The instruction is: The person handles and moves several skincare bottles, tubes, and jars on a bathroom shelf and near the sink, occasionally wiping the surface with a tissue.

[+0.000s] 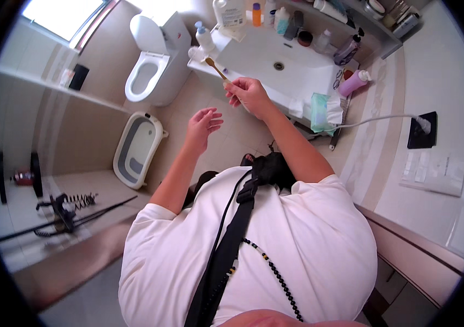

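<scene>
In my right hand [248, 95] is a slim toothbrush [218, 68] with a brown head and a lighter handle, its fingers closed round the handle. The head points up and left, over the front edge of the white sink [248, 57]. My left hand [203, 126] hovers lower and to the left, above the floor, with loosely bent fingers apart and nothing visible in them. A white bristly object [196, 53] rests at the sink's left corner, close to the toothbrush head. Beside it stands a white pump bottle [204, 37] with a blue top.
Bottles, including an orange one [256, 14], line the sink's back edge. To the right are a purple bottle [354, 83], a green tissue pack [319, 111] and a cable [376, 118] running to a wall socket. A toilet [158, 73] and a folded basin [138, 150] stand left.
</scene>
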A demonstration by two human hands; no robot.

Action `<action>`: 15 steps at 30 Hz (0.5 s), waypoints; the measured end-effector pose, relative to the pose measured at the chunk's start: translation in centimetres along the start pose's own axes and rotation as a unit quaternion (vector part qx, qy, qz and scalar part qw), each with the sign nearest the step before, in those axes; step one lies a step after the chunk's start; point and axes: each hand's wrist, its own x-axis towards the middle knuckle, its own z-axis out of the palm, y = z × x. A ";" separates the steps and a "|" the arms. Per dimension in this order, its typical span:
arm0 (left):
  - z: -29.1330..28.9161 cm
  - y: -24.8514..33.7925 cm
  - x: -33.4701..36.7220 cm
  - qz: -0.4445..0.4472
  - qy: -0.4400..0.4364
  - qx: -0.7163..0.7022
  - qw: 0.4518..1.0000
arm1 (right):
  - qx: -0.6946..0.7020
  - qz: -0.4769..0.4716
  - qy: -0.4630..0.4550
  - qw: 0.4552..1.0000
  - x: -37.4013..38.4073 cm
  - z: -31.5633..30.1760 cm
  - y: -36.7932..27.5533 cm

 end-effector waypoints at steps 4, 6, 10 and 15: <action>-1.3 1.1 4.6 -0.035 -0.032 0.013 0.999 | 0.015 0.028 0.031 0.999 2.7 -3.7 -0.8; -2.0 1.3 7.5 -0.051 -0.051 0.009 0.997 | 0.037 0.043 0.083 0.995 3.8 -5.5 -1.0; -2.4 2.5 13.3 -0.094 -0.094 0.022 0.991 | 0.057 0.023 0.179 0.982 5.8 -8.8 -1.1; -1.7 4.9 21.5 -0.129 -0.181 0.062 0.973 | 0.019 0.006 0.295 0.955 7.3 -12.4 -2.2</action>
